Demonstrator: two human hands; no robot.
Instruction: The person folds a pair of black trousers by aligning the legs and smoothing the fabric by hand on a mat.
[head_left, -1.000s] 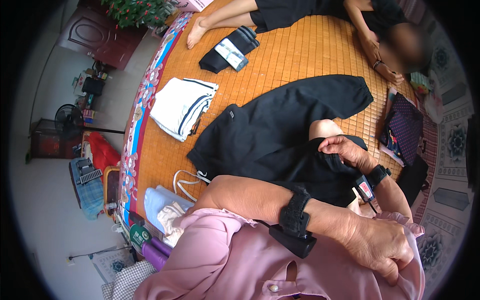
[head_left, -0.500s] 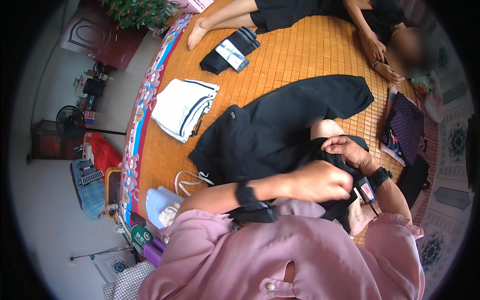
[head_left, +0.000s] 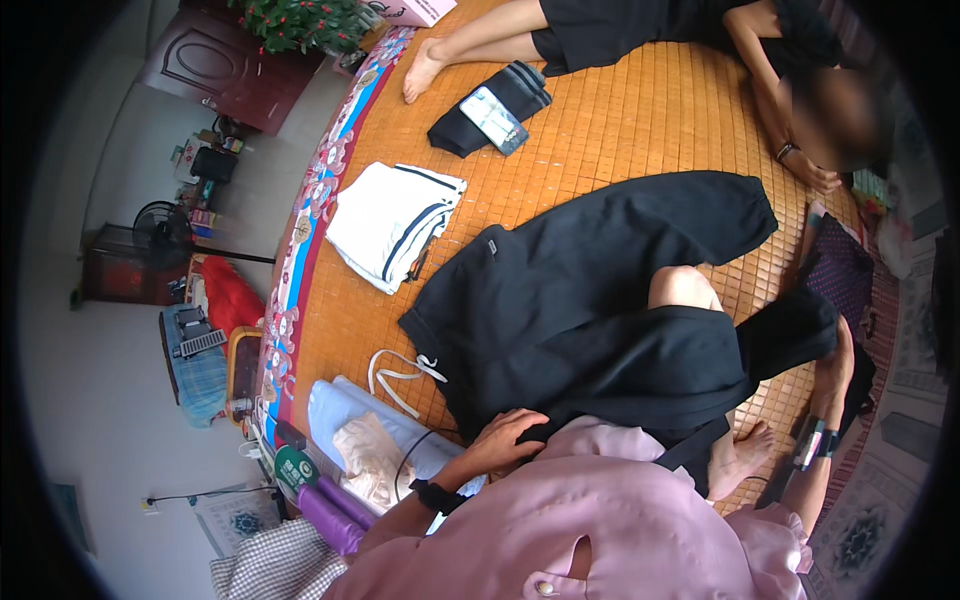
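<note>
Two hands on one garment: black trousers (head_left: 590, 270), spread across the orange mat (head_left: 620, 120) and over the wearer's lap. Left hand (head_left: 510, 438) sits at the near waist end; fingers loosely spread and laid on the cloth edge, not clenched. Right hand (head_left: 836, 362) is at the far end of the near leg, well apart from the left; touching the fabric there, but its fingers are partly hidden, so can't tell whether it's gripping. Near leg runs between the hands; other leg lies flat, angled away, cuff beyond both hands. Bare knee (head_left: 685, 288) pokes up between the two legs. White drawstring (head_left: 430, 370) trails off the waist, just ahead of left hand. Light blue cloth (head_left: 340, 405) with cream cloth (head_left: 368, 460) on it: left of left hand. Past the waist: folded white garment (head_left: 380, 220), then phone (head_left: 492, 118) on folded dark garment (head_left: 453, 133).
</note>
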